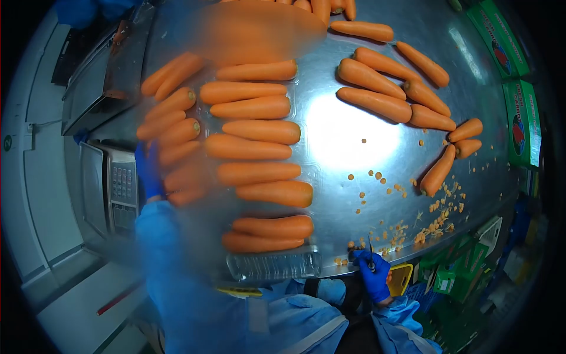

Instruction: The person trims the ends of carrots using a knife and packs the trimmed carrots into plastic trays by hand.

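My left hand (pixel 148 168), in a blue glove, is at the left beside a row of carrots (pixel 177 133). A haze over the lens blurs its fingers, so I cannot tell whether it grips one. My right hand (pixel 375 276), also blue-gloved, is closed around a small knife (pixel 371 264) at the table's near edge, the thin blade pointing away from me. Between the hands, carrots (pixel 259 146) lie crosswise in a column, several over clear plastic trays. A clear plastic tray (pixel 274 264) sits at the near end of that column.
More carrots (pixel 374 103) lie on the metal table (pixel 318 194), with cut ends and scraps (pixel 436 221) at the near right. A scale with a keypad (pixel 123 183) stands left. Green carrot boxes (pixel 522 124) line the right side. An orange blur (pixel 259 32) covers the top.
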Demonstrator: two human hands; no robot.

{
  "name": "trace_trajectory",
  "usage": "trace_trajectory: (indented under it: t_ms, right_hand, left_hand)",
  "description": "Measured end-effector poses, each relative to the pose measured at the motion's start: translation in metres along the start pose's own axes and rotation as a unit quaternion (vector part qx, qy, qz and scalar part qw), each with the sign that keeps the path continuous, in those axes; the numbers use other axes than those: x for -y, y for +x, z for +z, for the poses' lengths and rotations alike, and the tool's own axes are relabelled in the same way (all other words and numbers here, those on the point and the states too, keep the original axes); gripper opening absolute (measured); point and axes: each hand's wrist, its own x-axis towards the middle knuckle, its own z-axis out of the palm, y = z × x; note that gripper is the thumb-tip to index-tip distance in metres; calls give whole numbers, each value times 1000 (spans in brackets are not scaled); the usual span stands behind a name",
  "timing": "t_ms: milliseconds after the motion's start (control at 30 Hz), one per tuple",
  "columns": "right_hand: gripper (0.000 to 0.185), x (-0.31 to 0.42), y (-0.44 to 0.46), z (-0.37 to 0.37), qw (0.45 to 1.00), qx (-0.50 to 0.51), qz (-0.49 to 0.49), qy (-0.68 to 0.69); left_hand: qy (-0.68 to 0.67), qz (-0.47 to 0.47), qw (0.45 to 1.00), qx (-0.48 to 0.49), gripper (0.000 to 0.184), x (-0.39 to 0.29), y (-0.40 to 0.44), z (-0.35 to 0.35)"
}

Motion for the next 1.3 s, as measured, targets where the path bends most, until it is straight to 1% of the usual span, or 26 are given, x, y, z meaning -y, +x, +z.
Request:
trace_trajectory:
  t_ms: [33,133,233,267,300,400,467,533,567,633,700,767,800,867,933,1000,1100,1200,1300]
  right_hand:
    - [17,2,0,0,1000,3,11,-3]
    - [14,16,0,-1,999,11,35,-21]
    - [13,25,3,1,999,17,34,-27]
    - [13,25,4,2,999,12,33,-17]
    - [12,25,3,1,999,8,35,-7]
    - [11,24,2,1,999,9,32,-1]
    - [11,23,2,0,998,16,43,-31]
    - [11,23,2,0,998,18,48,-37]
    - [11,23,2,0,998,18,45,-28]
    - [13,21,3,0,999,18,36,-16]
    - [16,13,3,-1,1000,18,25,-7]
    - [16,12,2,1,999,14,31,24]
    - [16,12,2,2,999,10,35,40]
    - [16,17,3,2,1000,6,18,20]
    - [16,20,2,2,1000,6,17,-4]
    - [17,19,3,-1,999,15,26,-37]
    - [17,15,2,0,1000,9,19,-12]
    - [17,20,2,0,999,12,46,-2]
    - [14,20,2,-1,999,20,48,-2]
  left_hand:
    - [39,34,998,-20,53,4,10,6]
    - [-77,28,996,31,72,33,63,17]
    - [6,52,999,9,76,27,83,22]
    - [32,64,997,2,77,22,83,23]
    - [36,73,996,19,75,16,77,21]
    - [10,144,989,16,67,-21,15,11]
    - [148,286,947,4,62,-36,-46,0]
    - [126,285,950,-1,63,-14,-107,-1]
    - [223,279,934,0,63,-9,-130,3]
    - [410,255,876,-2,64,0,-159,8]
    - [379,262,887,-43,63,21,-150,22]
    - [360,278,889,-55,60,-2,-130,28]
    - [305,281,908,-60,57,-5,-120,34]
    - [192,290,935,-67,52,-11,-91,41]
    - [78,295,950,-66,48,-14,-62,46]
    - [-38,291,954,-64,44,-16,-41,49]
    - [-86,140,984,-67,40,-28,-23,52]
    - [-27,195,979,-43,39,-10,-23,44]
    - [79,260,962,-3,40,-12,-54,27]
